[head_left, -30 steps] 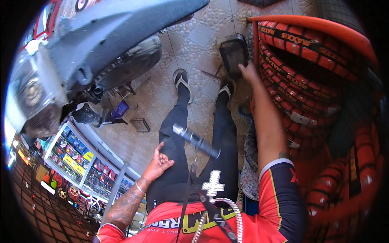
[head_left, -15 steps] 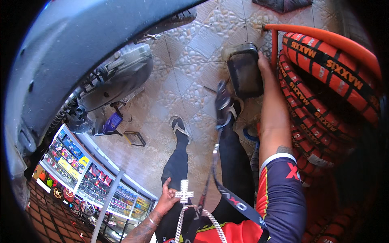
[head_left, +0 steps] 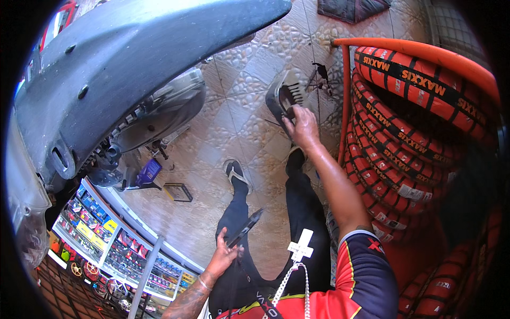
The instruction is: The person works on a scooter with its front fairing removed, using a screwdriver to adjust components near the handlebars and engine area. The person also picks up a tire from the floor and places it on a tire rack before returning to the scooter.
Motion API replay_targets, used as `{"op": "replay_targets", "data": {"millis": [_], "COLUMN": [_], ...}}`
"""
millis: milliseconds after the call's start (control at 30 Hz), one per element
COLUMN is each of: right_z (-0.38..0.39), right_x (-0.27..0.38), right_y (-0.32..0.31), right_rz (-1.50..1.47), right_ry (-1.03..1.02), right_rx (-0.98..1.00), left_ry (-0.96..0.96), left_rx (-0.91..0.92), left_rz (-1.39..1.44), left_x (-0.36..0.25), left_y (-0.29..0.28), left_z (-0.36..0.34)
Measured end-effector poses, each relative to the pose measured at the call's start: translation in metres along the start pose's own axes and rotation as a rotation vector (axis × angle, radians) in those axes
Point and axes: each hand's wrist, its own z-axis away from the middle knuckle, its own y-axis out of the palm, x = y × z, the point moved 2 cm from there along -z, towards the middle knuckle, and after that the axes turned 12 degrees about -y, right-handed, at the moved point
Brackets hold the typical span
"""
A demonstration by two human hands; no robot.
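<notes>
My right hand (head_left: 303, 126) reaches forward and grips the near right edge of a dark shallow pan (head_left: 274, 101) above the tiled floor. Light and dark teeth-like shapes show across the pan's inside; whether they are a reflection or a part I cannot tell. Over my left thigh, my left hand (head_left: 224, 256) is closed around a black strap (head_left: 247, 229), part of the lanyard hanging from my neck. A large white cross pendant (head_left: 300, 245) on a chunky chain dangles to the right of that hand.
A motorbike's grey bodywork (head_left: 159, 48) fills the upper left. Red-wrapped tyres (head_left: 404, 149) stand on the right behind an orange rail (head_left: 393, 41). Dark patches (head_left: 321, 74) mark the floor beyond the pan. A purple bottle (head_left: 149, 171) and glass display case (head_left: 122, 234) are left.
My right hand has brought the pan leftward from beside the orange rail, and it is now tilted. The lanyard strap and cross have swung; my left hand now has the strap instead of touching the cross.
</notes>
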Motion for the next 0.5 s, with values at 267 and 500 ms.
{"op": "replay_targets", "data": {"millis": [267, 500], "right_z": [0.009, 0.024], "right_x": [0.004, -0.023], "right_y": [0.021, 0.044], "right_rz": [0.256, 0.437], "right_ry": [0.05, 0.146], "right_rx": [-0.035, 0.22], "left_ry": [0.04, -0.059], "left_rx": [-0.005, 0.034], "left_rz": [-0.032, 0.063], "left_x": [0.008, 0.029], "left_y": [-0.011, -0.024], "left_z": [-0.01, -0.027]}}
